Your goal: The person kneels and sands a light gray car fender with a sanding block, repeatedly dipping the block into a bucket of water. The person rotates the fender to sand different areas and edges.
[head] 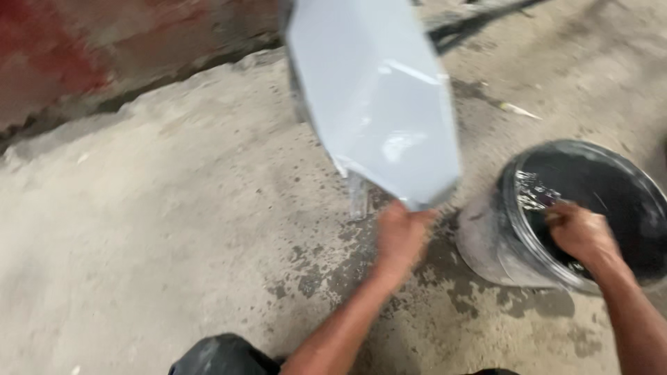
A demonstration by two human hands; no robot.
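Observation:
My left hand (401,232) grips the lower corner of a large pale grey panel (375,90) with angled edges, held up and tilted over the concrete floor. My right hand (580,232) reaches into a round bucket (486,243) with a dark, wet inside, fingers curled at its near rim. Whether those fingers hold anything is blurred. A shiny clear film (531,191) lines part of the bucket's rim.
Stained, spotted concrete floor (174,229) spreads to the left. A rough wall base with red marks (62,55) runs along the upper left. A dark knee (219,355) shows at the bottom edge. A small pale scrap (517,110) lies beyond the bucket.

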